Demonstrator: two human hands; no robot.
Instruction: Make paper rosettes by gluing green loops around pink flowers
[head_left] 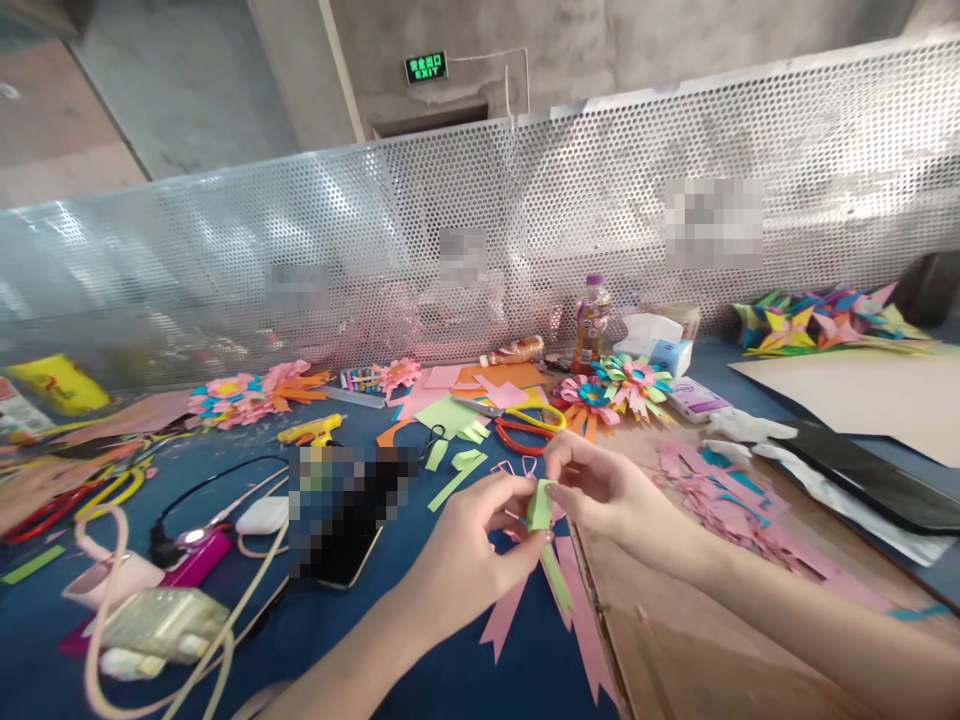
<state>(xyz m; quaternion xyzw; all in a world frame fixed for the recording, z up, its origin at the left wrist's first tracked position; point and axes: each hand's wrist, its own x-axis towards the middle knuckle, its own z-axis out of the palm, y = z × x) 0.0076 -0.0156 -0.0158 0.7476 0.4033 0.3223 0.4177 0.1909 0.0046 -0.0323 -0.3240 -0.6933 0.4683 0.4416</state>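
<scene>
Between the fingertips of both hands is a looped green paper strip [539,507]. My left hand [480,530] pinches it from the left and below, while my right hand [600,490] grips its upper right edge. Below them a green strip tail [558,582] and pink notched ribbons [581,620] hang or lie near the board's edge; how they join is hidden by my fingers. Beyond my left hand lie loose green strips [456,482]. Scissors with yellow handles [541,412] and a red-handled pair [521,437] rest just past my hands.
A phone [352,545], a yellow glue gun [311,430] and tangled cables with a purple power strip [196,560] occupy the left. Paper flowers [636,388], a drink bottle [592,325] and tissues [660,345] stand behind. Pink scraps [739,515] cover the brown board [675,640] at right.
</scene>
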